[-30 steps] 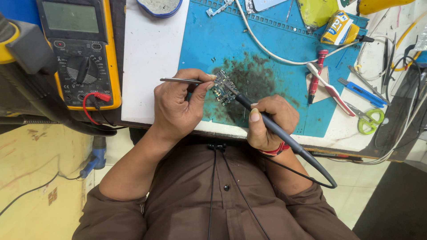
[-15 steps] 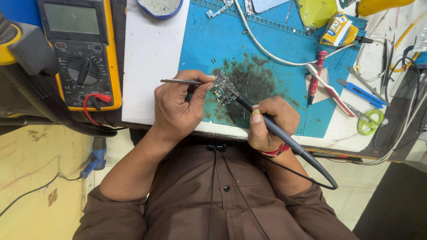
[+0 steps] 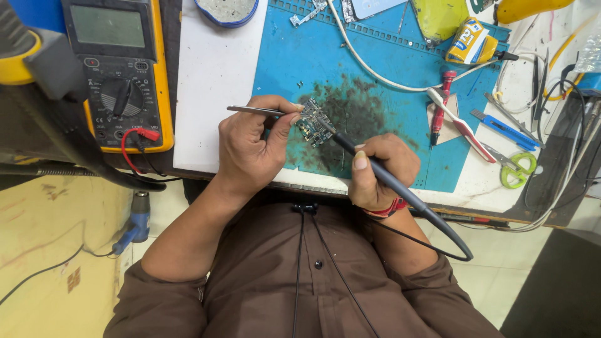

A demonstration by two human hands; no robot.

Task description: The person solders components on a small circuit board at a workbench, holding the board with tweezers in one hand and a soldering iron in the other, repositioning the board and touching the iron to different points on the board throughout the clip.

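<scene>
Blue mat [image 3: 400, 69] on the worktop [image 3: 216, 81] carries a small circuit board [image 3: 311, 121]. Left hand [image 3: 250, 150] pinches metal tweezers [image 3: 253, 111] at the board's edge; right hand [image 3: 379, 172] grips a black soldering iron [image 3: 400, 188], tip touching the board.

A small square circuit board [image 3: 311, 121], dark with tiny components, lies tilted on the stained blue mat [image 3: 294, 56]. Thin metal tweezers [image 3: 253, 111] point at its left edge. A black soldering iron [image 3: 375, 172] touches its right edge, cable trailing back.
</scene>
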